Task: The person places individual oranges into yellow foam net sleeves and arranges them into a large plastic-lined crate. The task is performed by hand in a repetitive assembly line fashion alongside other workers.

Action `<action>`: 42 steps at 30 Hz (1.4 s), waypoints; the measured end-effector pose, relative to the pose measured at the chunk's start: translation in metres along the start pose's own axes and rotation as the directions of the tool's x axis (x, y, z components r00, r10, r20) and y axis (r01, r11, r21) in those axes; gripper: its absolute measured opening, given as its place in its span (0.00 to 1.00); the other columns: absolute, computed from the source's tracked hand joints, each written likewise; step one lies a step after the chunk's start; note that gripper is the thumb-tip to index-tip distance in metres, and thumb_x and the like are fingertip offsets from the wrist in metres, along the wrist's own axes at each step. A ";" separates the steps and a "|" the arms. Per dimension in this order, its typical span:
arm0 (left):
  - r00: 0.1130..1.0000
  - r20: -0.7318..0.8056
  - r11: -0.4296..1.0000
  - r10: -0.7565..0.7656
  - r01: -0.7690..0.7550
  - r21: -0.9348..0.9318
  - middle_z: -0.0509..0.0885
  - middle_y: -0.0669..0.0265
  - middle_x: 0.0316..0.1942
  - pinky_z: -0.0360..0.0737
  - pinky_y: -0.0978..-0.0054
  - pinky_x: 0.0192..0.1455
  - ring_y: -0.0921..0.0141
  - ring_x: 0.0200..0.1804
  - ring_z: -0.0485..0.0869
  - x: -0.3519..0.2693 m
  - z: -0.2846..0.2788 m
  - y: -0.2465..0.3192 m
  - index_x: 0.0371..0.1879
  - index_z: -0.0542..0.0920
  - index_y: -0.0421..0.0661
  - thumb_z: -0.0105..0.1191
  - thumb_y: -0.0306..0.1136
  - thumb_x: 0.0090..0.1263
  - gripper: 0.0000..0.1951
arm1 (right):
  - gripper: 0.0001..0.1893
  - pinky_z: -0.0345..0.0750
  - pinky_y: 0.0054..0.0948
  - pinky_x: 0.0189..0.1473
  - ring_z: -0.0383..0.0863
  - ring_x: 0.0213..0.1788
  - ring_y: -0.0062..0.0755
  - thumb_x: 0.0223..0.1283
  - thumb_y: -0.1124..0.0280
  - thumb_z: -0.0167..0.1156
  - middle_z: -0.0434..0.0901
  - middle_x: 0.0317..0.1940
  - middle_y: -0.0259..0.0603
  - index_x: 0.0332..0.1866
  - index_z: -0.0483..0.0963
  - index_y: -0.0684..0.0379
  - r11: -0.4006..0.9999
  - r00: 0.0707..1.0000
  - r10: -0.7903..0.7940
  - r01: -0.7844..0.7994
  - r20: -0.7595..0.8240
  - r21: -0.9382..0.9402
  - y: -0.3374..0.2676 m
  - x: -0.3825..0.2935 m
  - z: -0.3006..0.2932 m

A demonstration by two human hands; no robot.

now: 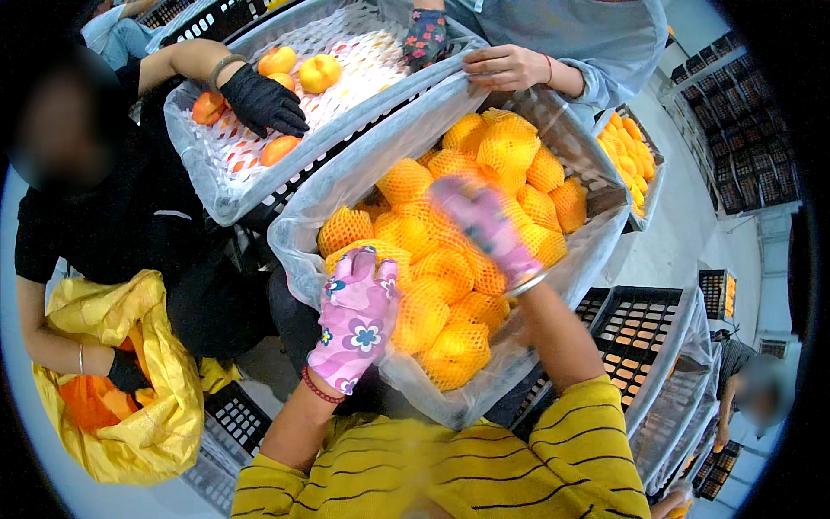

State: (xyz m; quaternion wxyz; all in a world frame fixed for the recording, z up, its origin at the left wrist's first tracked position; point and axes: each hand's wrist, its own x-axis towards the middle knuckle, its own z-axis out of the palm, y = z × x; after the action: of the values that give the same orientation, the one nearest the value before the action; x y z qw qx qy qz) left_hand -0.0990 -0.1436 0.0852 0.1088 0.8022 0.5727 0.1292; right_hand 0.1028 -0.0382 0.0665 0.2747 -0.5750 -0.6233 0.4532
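In front of me stands a crate with a whitish plastic liner [311,201], filled with orange fruit in yellow foam net sleeves [457,357]. My left hand [356,318], in a pink flowered glove, lies over the near left fruit, its fingers on a netted one; whether it grips that fruit I cannot tell. My right hand [483,227], in a like glove and blurred by motion, is over the middle of the netted fruit; its fingers are too smeared to read. Bracelets circle both my wrists.
A second lined crate [243,207] with loose orange fruit and white foam netting adjoins on the left. A co-worker's black-gloved hand [262,100] reaches into it. Another person's bare hand [506,67] holds my crate's far rim. A yellow woven sack [162,415] stands at lower left; black crates [639,324] are at right.
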 end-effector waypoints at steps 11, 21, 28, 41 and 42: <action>0.997 -0.002 0.997 0.078 -0.078 0.022 0.75 0.55 0.50 0.70 0.57 0.52 0.57 0.54 0.73 0.003 -0.003 0.005 0.43 0.78 0.45 0.57 0.36 0.56 0.16 | 0.39 0.73 0.36 0.49 0.77 0.49 0.41 0.38 0.58 0.73 0.76 0.52 0.52 0.56 0.67 0.68 0.999 0.808 0.048 -0.050 -0.587 0.012 0.079 0.066 -0.066; 0.997 -0.003 0.996 0.080 -0.080 0.031 0.76 0.56 0.48 0.72 0.58 0.50 0.58 0.53 0.74 0.002 -0.004 0.001 0.42 0.78 0.46 0.56 0.37 0.58 0.14 | 0.31 0.67 0.43 0.61 0.69 0.58 0.56 0.45 0.57 0.69 0.71 0.55 0.55 0.56 0.72 0.58 0.821 0.910 -0.392 0.412 0.134 -0.395 -0.009 0.009 0.034; 0.995 -0.050 0.995 0.087 -0.084 0.054 0.75 0.59 0.44 0.73 0.59 0.48 0.59 0.50 0.75 0.002 -0.001 0.002 0.38 0.78 0.48 0.55 0.37 0.57 0.12 | 0.41 0.72 0.35 0.57 0.74 0.58 0.47 0.37 0.50 0.74 0.74 0.54 0.53 0.56 0.70 0.67 0.891 0.974 0.017 0.087 0.225 -0.446 -0.024 0.041 0.028; 0.992 -0.099 0.996 0.084 -0.081 0.036 0.73 0.64 0.40 0.74 0.63 0.45 0.65 0.47 0.74 -0.009 0.009 0.010 0.32 0.76 0.50 0.52 0.38 0.59 0.08 | 0.34 0.72 0.38 0.53 0.76 0.51 0.47 0.39 0.51 0.72 0.78 0.43 0.49 0.51 0.72 0.61 0.913 0.924 -0.370 0.382 0.101 -0.143 0.015 0.016 0.019; 0.990 -0.115 0.996 0.085 -0.081 0.042 0.73 0.65 0.40 0.74 0.64 0.45 0.65 0.47 0.74 -0.010 0.013 0.009 0.32 0.76 0.49 0.52 0.38 0.59 0.08 | 0.34 0.72 0.37 0.55 0.76 0.52 0.47 0.41 0.52 0.72 0.78 0.45 0.49 0.52 0.71 0.61 0.924 0.936 -0.321 0.343 0.144 -0.170 0.010 0.021 0.025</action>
State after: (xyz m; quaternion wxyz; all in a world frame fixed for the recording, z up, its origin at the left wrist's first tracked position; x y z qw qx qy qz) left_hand -0.0899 -0.1560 0.0754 0.0550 0.8183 0.5464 0.1695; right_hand 0.0821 -0.0247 0.0435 0.2548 -0.4582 -0.7670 0.3698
